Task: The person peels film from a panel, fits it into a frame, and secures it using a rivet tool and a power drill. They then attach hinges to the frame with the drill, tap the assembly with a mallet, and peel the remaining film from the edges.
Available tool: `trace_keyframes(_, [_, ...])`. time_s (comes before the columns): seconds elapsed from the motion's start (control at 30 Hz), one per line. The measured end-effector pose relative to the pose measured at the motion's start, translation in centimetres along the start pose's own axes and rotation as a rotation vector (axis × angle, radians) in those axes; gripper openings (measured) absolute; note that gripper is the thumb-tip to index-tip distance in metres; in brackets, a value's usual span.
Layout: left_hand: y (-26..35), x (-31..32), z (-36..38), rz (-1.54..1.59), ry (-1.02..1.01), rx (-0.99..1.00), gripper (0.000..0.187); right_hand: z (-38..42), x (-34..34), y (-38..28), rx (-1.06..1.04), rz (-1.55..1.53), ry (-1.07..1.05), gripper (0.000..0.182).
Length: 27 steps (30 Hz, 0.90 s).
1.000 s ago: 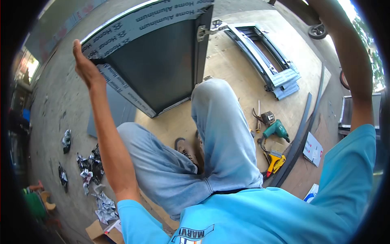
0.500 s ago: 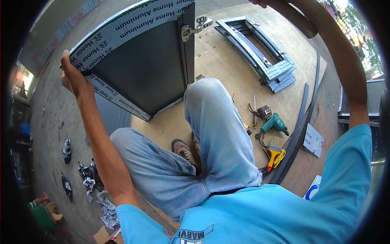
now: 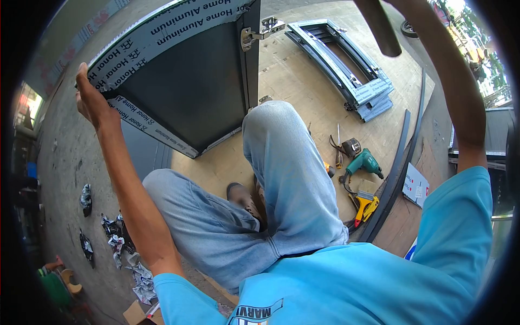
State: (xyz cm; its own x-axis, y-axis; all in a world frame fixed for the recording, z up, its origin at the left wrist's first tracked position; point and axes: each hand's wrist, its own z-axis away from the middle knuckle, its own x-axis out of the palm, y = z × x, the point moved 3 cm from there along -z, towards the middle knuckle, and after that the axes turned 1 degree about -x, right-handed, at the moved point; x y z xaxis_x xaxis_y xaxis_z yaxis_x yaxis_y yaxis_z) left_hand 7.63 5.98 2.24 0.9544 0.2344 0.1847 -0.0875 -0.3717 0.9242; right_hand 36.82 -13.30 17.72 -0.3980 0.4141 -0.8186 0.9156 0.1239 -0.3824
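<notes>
My left hand (image 3: 93, 100) grips the lower left corner of a cabinet door (image 3: 184, 86), its fingers behind the edge. The door has a dark panel and an aluminum frame covered in printed film. It stands tilted in front of my knee, with a metal hinge (image 3: 254, 35) sticking out on its right side. At the top edge, my right arm (image 3: 452, 70) is raised. Its hand is mostly cut off by the frame. A brown rounded bar (image 3: 382, 30) hangs down from there, seemingly in that hand; its upper end is out of view.
On the plywood board (image 3: 281, 78) lie an aluminum frame (image 3: 346, 67), a green drill (image 3: 365, 163), a tape measure (image 3: 351, 146), a screwdriver (image 3: 339, 154) and a yellow-handled tool (image 3: 367, 208). Long dark strips (image 3: 398, 162) run along the right. Crumpled film (image 3: 116, 233) litters the floor at left.
The brown bar has swung to a steeper angle and shifted left, and my right fingers have left the top of view. The door has shifted slightly left in view, still in my left hand.
</notes>
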Motion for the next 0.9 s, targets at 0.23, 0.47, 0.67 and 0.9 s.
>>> trace_keyframes(0.23, [-0.4, -0.1, -0.7, -0.009, -0.043, -0.004, 0.055, 0.8, 0.2, -0.4, 0.137, 0.056, -0.430, 0.051])
trace_keyframes(0.47, [-0.8, -0.1, -0.2, 0.176, 0.011, -0.001, 0.052, -1.6, 1.8, -5.4, 0.028, 0.001, -0.463, 0.052])
trace_keyframes(0.67, [-1.3, -0.9, -0.6, 0.036, 0.030, 0.059, 0.069, -2.7, 3.5, -10.7, -0.084, -0.129, -0.026, 0.041])
trace_keyframes(0.9, [-0.9, -0.7, -0.4, 0.010, -0.012, 0.054, 0.068, -3.4, 7.8, -10.0, -0.205, 0.027, -0.506, 0.054])
